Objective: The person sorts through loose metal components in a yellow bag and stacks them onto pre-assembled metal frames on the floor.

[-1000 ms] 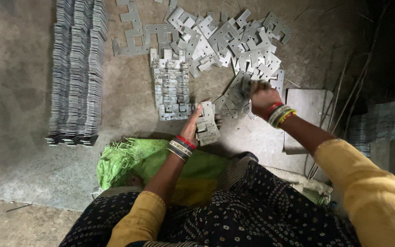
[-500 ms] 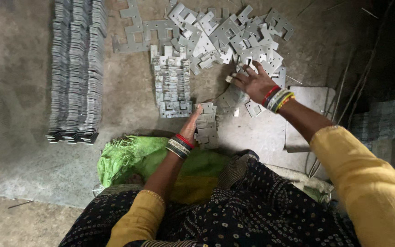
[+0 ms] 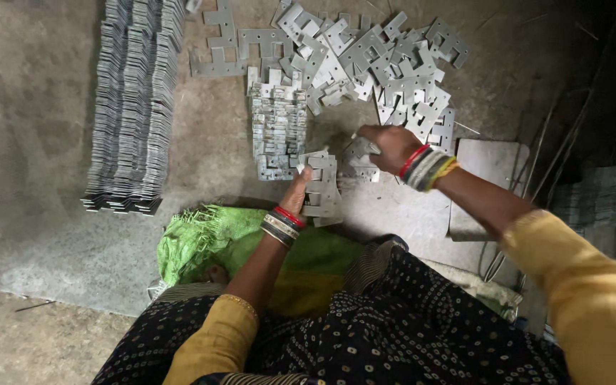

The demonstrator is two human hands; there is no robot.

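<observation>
My left hand [image 3: 299, 191] grips a stack of grey stamped metal plates [image 3: 322, 187], held upright just above the floor. My right hand [image 3: 386, 146] is closed over a few loose metal plates [image 3: 360, 151] at the near edge of a scattered pile of the same plates [image 3: 379, 60]. Both wrists wear coloured bangles. A short neat row of stacked plates [image 3: 277, 128] lies on the floor just beyond my left hand.
Long rows of stacked plates [image 3: 137, 100] lie at the left on the concrete floor [image 3: 37, 164]. A green cloth [image 3: 208, 239] covers my lap. A flat grey slab [image 3: 490, 171] sits at the right, with thin wires and more plates [image 3: 604, 196] beyond it.
My right hand reached out to the scattered pile, then drew back toward the held stack with a few plates in it. My left hand stayed in place with its stack.
</observation>
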